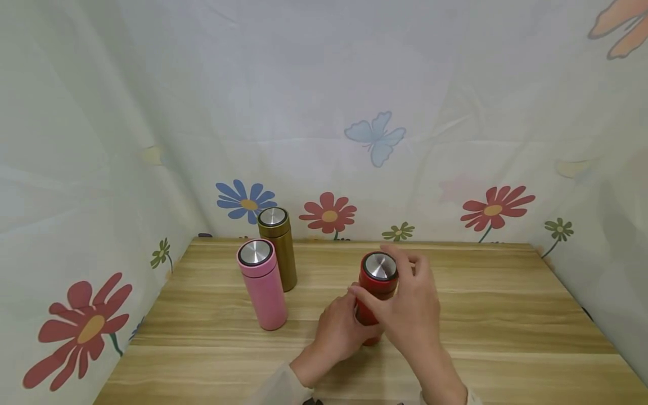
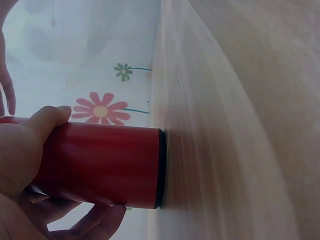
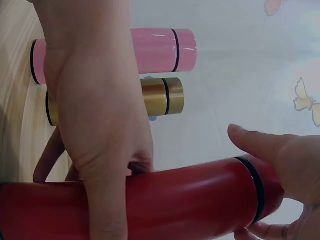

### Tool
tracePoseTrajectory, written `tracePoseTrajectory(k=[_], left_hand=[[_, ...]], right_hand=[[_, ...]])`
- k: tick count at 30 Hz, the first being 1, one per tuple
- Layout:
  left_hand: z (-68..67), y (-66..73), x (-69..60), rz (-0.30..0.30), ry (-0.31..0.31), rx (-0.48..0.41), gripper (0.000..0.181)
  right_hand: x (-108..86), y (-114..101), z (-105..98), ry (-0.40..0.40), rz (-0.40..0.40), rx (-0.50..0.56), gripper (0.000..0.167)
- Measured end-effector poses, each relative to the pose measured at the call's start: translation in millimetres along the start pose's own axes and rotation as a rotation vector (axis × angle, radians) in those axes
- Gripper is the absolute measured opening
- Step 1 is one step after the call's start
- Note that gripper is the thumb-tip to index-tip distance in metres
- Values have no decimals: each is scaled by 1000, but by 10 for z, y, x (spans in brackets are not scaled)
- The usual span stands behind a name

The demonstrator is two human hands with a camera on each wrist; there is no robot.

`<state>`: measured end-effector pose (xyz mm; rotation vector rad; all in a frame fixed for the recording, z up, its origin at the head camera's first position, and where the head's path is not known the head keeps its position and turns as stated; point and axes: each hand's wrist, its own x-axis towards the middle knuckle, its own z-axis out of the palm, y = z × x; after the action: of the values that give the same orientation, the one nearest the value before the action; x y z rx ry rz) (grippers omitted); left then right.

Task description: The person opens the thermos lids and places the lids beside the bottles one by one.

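Note:
A red thermos bottle point(image 1: 373, 304) with a silver-topped lid point(image 1: 381, 265) stands upright on the wooden table. My left hand point(image 1: 341, 326) grips its body, thumb on one side and fingers curled round the other, as the left wrist view shows. Around the lid hovers my right hand point(image 1: 412, 298), thumb and fingers spread on either side of it. In the right wrist view the thumb point(image 3: 257, 142) stands clear of the lid; whether the lower fingertips touch it is hard to tell. The bottle's black base point(image 2: 161, 169) meets the tabletop.
Left of the hands stand a pink thermos bottle point(image 1: 263, 295) and, just behind it, a gold one point(image 1: 284, 253), both upright with lids on. The wooden table point(image 1: 501, 304) backs onto a pale cloth point(image 1: 304, 84) printed with flowers and butterflies.

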<state>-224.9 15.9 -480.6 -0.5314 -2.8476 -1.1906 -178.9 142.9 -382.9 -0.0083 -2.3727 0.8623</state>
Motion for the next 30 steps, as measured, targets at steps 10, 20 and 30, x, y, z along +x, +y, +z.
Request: tracePoseTrajectory(k=[10,20,30], left_hand=[[26,-27,19,43,22,20,75],[18,-26,9,38,12,14,77],[-1,-13,14,6,-9,-13,73]], right_hand=[[-43,-26,102,104,-35,-54,68],[-34,-29,105,100,-51,7,66],[-16,-6,75,68,-37,81,62]])
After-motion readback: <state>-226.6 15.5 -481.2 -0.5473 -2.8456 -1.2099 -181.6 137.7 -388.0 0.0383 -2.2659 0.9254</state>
